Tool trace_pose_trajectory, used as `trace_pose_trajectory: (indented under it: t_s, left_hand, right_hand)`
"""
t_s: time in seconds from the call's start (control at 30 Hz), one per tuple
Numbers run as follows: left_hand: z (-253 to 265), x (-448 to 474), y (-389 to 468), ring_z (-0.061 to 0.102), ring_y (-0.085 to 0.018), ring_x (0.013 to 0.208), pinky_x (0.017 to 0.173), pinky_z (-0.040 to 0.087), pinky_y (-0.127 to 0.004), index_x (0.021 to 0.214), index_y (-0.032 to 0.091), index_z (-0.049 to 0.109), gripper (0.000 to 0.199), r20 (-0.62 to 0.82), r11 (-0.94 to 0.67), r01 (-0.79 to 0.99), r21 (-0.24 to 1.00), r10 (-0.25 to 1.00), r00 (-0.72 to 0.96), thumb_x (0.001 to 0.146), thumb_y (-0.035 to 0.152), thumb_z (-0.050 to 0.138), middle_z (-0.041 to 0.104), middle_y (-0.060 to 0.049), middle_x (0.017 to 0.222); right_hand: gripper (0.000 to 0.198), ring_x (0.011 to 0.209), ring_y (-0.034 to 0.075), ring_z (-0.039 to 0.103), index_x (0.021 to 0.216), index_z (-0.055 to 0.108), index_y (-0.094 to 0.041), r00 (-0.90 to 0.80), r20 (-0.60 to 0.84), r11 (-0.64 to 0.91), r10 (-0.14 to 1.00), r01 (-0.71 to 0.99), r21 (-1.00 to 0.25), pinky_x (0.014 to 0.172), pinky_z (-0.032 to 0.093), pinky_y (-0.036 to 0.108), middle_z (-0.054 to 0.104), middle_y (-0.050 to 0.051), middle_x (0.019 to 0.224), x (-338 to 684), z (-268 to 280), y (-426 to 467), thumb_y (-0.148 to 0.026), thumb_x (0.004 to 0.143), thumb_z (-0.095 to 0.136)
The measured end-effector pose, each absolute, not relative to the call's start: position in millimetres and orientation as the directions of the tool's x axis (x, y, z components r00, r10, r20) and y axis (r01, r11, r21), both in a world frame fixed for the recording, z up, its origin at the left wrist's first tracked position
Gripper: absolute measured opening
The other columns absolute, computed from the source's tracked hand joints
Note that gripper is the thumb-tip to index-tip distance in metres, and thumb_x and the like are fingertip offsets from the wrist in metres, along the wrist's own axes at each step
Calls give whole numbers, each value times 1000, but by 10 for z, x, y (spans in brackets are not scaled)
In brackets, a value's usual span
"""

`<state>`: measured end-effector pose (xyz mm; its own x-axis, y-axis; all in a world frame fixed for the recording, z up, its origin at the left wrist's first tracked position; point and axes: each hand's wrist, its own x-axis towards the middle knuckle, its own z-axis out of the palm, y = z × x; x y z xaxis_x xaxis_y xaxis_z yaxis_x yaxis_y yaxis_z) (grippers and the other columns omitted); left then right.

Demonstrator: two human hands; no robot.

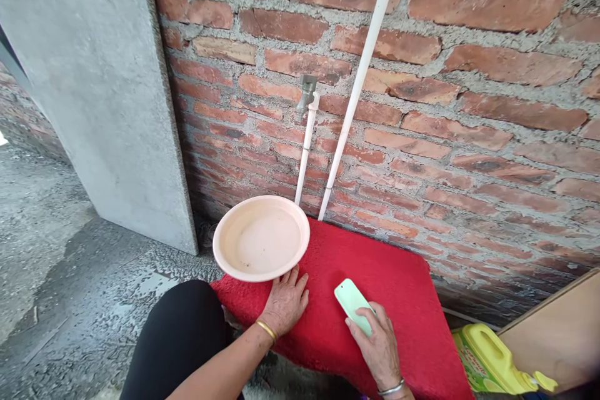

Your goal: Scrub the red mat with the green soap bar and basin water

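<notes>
A red fuzzy mat [398, 281] covers a low surface against the wall. Near its left end rests a round cream basin [262, 239], with a few dark specks inside. My left hand [287, 303] lies flat on the mat with fingers spread, the fingertips at the basin's near rim. To the right, my right hand [379, 347] is closed around the lower end of a pale green scrub brush [349, 301]. The brush has a small hole at its far end; its underside is hidden against the mat.
A tap [305, 95] on a white pipe stands by the brick wall [482, 125], beside a taller pipe [356, 87]. A grey slab [103, 94] leans at left over wet floor [135, 287]. At lower right sit a yellow jug [492, 356] and a board [557, 331].
</notes>
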<state>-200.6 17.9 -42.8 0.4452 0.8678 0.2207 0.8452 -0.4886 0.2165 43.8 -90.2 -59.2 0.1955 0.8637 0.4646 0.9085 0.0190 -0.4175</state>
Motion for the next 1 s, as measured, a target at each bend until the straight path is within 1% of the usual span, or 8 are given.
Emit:
trace_pose_trajectory:
  t_s: [0.07, 0.17, 0.43, 0.63, 0.8, 0.93, 1.0]
  left_hand:
    - [-418, -2005, 180, 50, -31, 129, 107, 36, -51, 130, 22, 62, 40, 214, -487, 846, 215, 869, 446, 94, 33, 49, 55, -16, 141]
    - [-394, -2007, 175, 50, -31, 130, 107, 37, -51, 130, 22, 63, 40, 204, -483, 849, 216, 872, 444, 93, 35, 51, 54, -16, 142]
    - [-414, -2004, 178, 51, -31, 129, 106, 37, -51, 129, 22, 63, 40, 220, -486, 854, 184, 868, 446, 93, 33, 53, 56, -16, 140]
    - [-445, -1984, 178, 51, -32, 129, 106, 37, -53, 130, 21, 62, 40, 222, -489, 856, 170, 865, 450, 93, 31, 53, 56, -18, 139]
    - [-442, -1986, 164, 51, -33, 128, 105, 38, -53, 130, 21, 62, 40, 225, -492, 854, 170, 863, 452, 92, 31, 53, 57, -17, 139]
    - [-439, -1991, 164, 52, -32, 128, 104, 38, -52, 130, 21, 62, 40, 227, -489, 854, 176, 865, 448, 92, 31, 54, 57, -17, 139]
    - [-441, -1989, 167, 52, -32, 128, 104, 39, -52, 129, 22, 63, 40, 227, -488, 854, 181, 866, 446, 92, 32, 54, 57, -17, 139]
  right_hand:
    - [40, 91, 23, 62, 88, 69, -28, 235, 461, -5, 856, 895, -446, 81, 53, 37, 62, 5, 100, 489, -594, -889, -66, 85, 54]
    - [41, 91, 22, 62, 88, 69, -27, 245, 469, 5, 848, 883, -469, 81, 53, 36, 61, 5, 99, 477, -596, -879, -65, 86, 55]
    - [36, 93, 23, 61, 87, 68, -27, 234, 526, 27, 818, 897, -441, 81, 53, 38, 59, 6, 100, 336, -579, -874, -61, 87, 55]
    - [31, 91, 22, 61, 89, 67, -26, 226, 509, 41, 830, 887, -459, 80, 53, 36, 57, 6, 99, 379, -587, -865, -56, 88, 58]
    - [30, 93, 22, 60, 89, 67, -26, 211, 521, 44, 827, 900, -435, 81, 51, 37, 57, 6, 101, 306, -582, -882, -55, 88, 58]
    - [34, 94, 23, 59, 89, 69, -27, 182, 515, 51, 837, 912, -406, 82, 49, 38, 59, 6, 102, 374, -555, -850, -59, 87, 58]
    - [43, 93, 25, 59, 87, 70, -27, 238, 503, -8, 831, 908, -418, 82, 49, 40, 60, 7, 101, 541, -539, -817, -66, 85, 55]
